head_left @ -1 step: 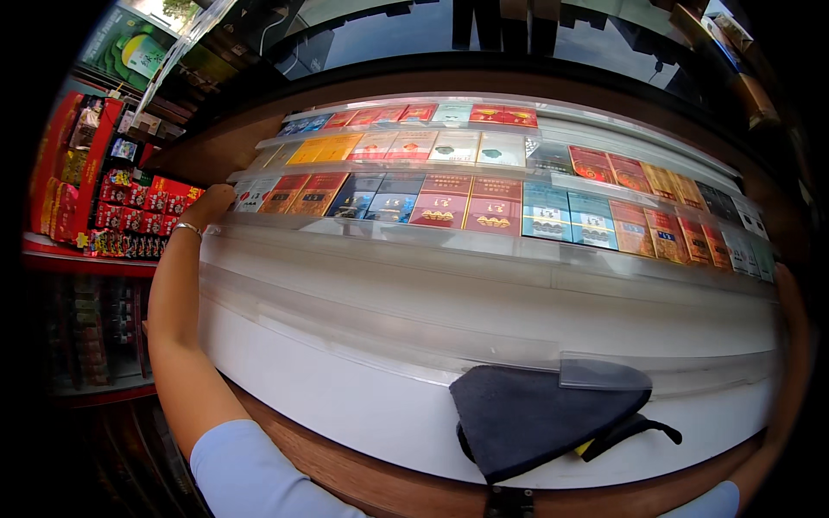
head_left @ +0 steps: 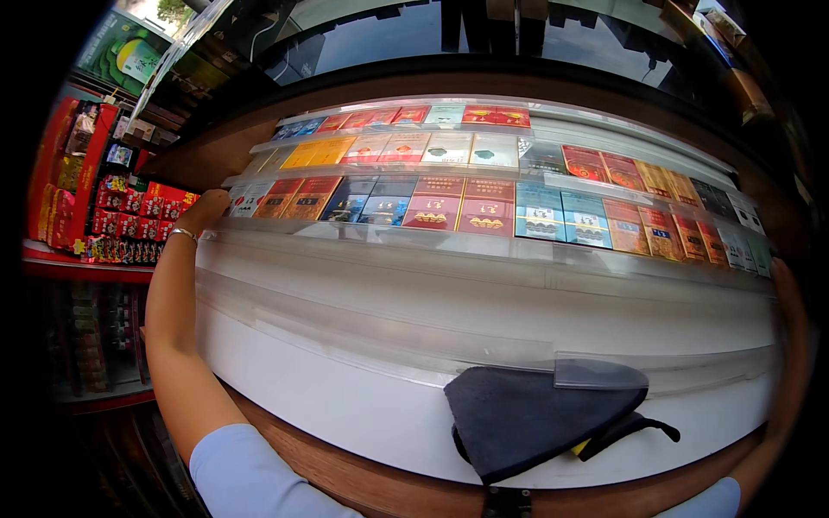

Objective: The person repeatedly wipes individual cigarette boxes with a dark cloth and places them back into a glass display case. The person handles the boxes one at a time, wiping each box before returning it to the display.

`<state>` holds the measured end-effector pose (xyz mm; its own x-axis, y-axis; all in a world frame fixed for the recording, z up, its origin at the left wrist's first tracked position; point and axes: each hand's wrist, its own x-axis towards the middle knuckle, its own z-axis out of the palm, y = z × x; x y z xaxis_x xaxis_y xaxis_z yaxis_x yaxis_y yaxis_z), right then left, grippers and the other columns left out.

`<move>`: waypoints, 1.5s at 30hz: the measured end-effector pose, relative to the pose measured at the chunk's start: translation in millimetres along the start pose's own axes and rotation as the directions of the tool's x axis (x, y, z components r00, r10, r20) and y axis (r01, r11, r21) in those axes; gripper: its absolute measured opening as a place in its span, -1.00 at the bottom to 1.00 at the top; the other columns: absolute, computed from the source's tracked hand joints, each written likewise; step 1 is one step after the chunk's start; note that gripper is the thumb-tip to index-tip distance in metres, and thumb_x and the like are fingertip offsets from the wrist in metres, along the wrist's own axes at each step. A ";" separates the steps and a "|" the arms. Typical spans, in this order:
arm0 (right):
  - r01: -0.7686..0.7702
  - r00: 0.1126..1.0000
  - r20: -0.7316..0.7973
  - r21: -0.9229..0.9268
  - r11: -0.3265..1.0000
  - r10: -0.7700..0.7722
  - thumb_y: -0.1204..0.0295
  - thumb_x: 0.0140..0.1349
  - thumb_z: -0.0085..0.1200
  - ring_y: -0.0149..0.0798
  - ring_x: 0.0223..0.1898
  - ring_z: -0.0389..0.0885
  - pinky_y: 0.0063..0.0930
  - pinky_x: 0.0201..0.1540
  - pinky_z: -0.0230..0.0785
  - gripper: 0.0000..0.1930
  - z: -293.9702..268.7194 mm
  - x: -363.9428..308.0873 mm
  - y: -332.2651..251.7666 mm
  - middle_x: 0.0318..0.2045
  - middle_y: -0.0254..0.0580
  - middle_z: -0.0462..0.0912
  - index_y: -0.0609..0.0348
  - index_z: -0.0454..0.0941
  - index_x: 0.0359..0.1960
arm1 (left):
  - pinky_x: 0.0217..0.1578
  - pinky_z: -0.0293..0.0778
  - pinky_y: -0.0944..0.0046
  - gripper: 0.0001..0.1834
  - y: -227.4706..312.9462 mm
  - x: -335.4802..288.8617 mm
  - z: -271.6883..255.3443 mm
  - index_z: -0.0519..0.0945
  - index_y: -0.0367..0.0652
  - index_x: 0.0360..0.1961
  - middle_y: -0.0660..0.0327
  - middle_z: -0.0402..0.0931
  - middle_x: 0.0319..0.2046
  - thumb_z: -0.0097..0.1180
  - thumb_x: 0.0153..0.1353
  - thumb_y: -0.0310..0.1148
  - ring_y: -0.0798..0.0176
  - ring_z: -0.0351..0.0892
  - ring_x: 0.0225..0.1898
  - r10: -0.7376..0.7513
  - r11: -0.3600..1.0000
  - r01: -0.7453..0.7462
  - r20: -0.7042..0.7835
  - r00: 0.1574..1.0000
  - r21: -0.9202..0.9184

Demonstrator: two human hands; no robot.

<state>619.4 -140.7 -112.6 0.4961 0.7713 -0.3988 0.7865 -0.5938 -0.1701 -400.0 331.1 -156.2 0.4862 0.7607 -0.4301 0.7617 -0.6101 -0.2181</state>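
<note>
Several rows of cigarette packs (head_left: 432, 203) stand on stepped clear plastic shelf trays (head_left: 371, 243) in a white display. My left hand (head_left: 211, 208), below a bracelet at the wrist, is closed at the left end of the front row of packs, gripping the end of its tray; the fingertips are partly hidden. At the opposite end of that row my right hand (head_left: 780, 269) touches or lies right beside the tray, but its fingers are lost in the dark rim. Between my arms, a dark grey cloth (head_left: 535, 419) lies folded over the lower front of the display.
A clear plastic piece (head_left: 602, 374) overlaps the cloth's upper edge. Red racks of small snack packets (head_left: 134, 216) stand close to my left arm. Brown wooden edging (head_left: 298, 451) borders the display, and a dark glass panel (head_left: 389, 43) lies beyond it.
</note>
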 end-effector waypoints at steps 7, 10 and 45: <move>0.019 0.987 -0.158 -0.020 1.000 -0.022 0.21 0.37 -0.22 -0.08 0.02 0.46 -0.36 0.11 0.23 -0.58 7.7 7.8 19.3 -0.04 0.05 0.52 0.35 0.40 0.03 | -0.13 0.40 0.17 -0.63 4.8 5.2 -6.2 0.54 -0.38 -0.14 -0.06 0.55 -0.19 -0.12 0.17 -0.32 0.00 0.50 -0.23 -0.427 0.676 0.422 0.146 0.892 -0.604; 0.013 0.962 -0.269 -0.124 0.992 -0.047 0.19 0.37 -0.22 -0.05 0.20 0.33 -0.36 0.24 0.11 -0.53 11.3 6.1 11.5 0.13 0.08 0.42 0.28 0.35 0.16 | 0.15 0.23 0.24 -0.48 16.9 3.1 -5.2 0.32 -0.28 0.22 -0.12 0.31 0.17 -0.11 0.27 -0.26 0.04 0.34 0.17 -0.429 0.838 0.302 -0.207 0.879 -0.454; 0.074 0.988 -0.142 0.120 0.990 -0.057 0.13 0.42 -0.30 -0.16 0.31 0.20 -0.42 0.33 -0.01 -0.48 5.3 5.7 15.5 0.29 0.00 0.26 0.25 0.27 0.24 | 0.31 0.01 0.23 -0.42 -7.3 -4.7 -8.8 0.19 -0.32 0.29 -0.05 0.15 0.30 -0.17 0.34 -0.20 0.06 0.10 0.34 -0.295 0.804 0.227 -0.037 0.955 -0.549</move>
<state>632.4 -146.7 -122.3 0.4977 0.8284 -0.2569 0.7712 -0.5583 -0.3060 -404.0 333.9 -145.0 0.2552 0.9146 -0.3136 0.9583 -0.1961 0.2081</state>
